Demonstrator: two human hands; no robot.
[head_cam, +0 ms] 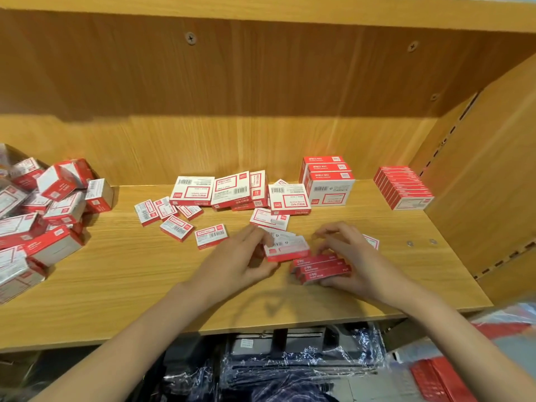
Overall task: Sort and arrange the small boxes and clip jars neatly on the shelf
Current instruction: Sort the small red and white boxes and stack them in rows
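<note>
Head view: on the wooden shelf (121, 274), just right of centre, the left hand (240, 262) pinches a small red-and-white box (287, 249) between thumb and fingers. At 3 o'clock of it, the right hand (348, 256) curls its grip around a short row of red boxes (320, 268) standing on edge, thumb below and fingers arched over the top. The pinched box sits just beside that row, touching or nearly so; motion blur makes it hard to tell.

Toward 12 o'clock lie flat white-faced boxes (223, 191) in a loose overlapping cluster, with a squared stack (329, 181) at 1 o'clock and a tidy red row (403, 187) against the side panel at 2 o'clock. Smaller scattered boxes (179, 221) lie at 10 o'clock, and a jumbled heap (43, 216) fills 9 o'clock. No clip jars are clearly visible.

These boxes look like light, stiff card with smooth printed faces, likely a little slippery when pressed together. Holding a row by squeezing both ends would keep it from fanning out; a single box is best taken by its narrow edges.
</note>
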